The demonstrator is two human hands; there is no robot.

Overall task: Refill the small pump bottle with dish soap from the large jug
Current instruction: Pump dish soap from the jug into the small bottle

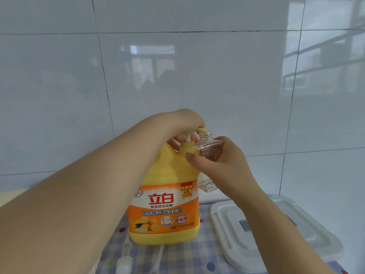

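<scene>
A large yellow jug (pixel 166 210) with an orange label stands on the checked cloth. Its yellow pump (pixel 201 131) is at the top, and my left hand (pixel 187 123) lies over the pump head with fingers curled round it. My right hand (pixel 219 161) grips a small clear bottle (pixel 209 147), held tilted in the air with its open threaded neck right at the pump's spout. A little liquid shows inside the clear bottle. The small bottle's own pump top (pixel 124 262) with its tube lies on the cloth in front of the jug.
A white plastic lid or container (pixel 276 234) sits to the right of the jug on the blue-checked cloth (pixel 197 258). White wall tiles rise directly behind. My left forearm crosses the left side of the view.
</scene>
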